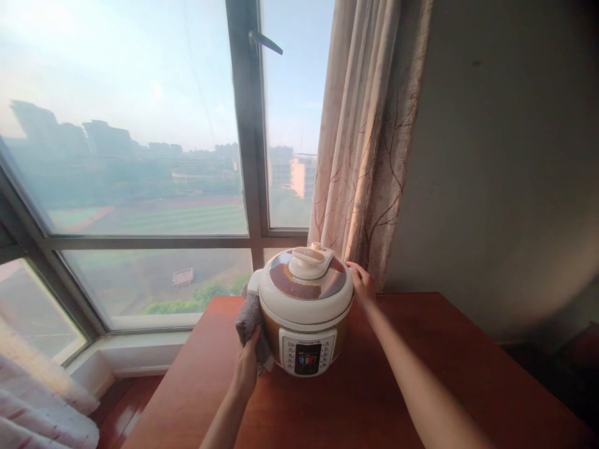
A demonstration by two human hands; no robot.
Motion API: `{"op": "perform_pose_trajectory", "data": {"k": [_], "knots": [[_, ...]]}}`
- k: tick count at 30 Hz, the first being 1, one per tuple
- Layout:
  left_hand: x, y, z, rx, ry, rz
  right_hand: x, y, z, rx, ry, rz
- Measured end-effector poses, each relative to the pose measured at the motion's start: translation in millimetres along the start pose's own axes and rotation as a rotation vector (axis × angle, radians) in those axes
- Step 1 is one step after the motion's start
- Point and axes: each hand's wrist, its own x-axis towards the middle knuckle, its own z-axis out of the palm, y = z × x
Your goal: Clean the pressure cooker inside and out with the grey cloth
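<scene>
A white and gold electric pressure cooker [305, 305] stands upright on a reddish-brown wooden table [365, 405], its lid on and its control panel facing me. My left hand [248, 362] is closed on a grey cloth [250, 318], which lies against the cooker's left side below the side handle. At the cooker's right side, my right hand [362, 284] is closed with its fingers at the handle by the lid's rim. The handle there is mostly hidden behind the fingers.
Behind the table is a large window [140, 156] with a dark frame. A patterned curtain [365, 149] hangs at the table's back edge, and a grey wall [491, 174] runs along the right. Another curtain [37, 399] hangs at the lower left, near a white sill [140, 349].
</scene>
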Motion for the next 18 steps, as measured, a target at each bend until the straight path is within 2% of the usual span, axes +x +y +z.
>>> {"op": "perform_pose_trajectory", "data": {"k": [3, 7, 10, 14, 18], "knots": [[10, 15, 4.3, -0.028, 0.007, -0.031, 0, 0, -1, -0.005, -0.003, -0.003], [37, 48, 23.1, -0.075, -0.084, -0.026, 0, -2, -1, -0.009, -0.003, -0.005], [55, 65, 36.5, -0.055, -0.122, -0.035, 0, -3, -1, -0.01, 0.001, -0.007], [65, 66, 44.1, -0.05, -0.164, -0.027, 0, -3, -1, -0.01, 0.005, -0.009], [50, 48, 37.3, -0.092, -0.123, -0.001, 0, -2, 0, -0.007, 0.015, -0.003]]}}
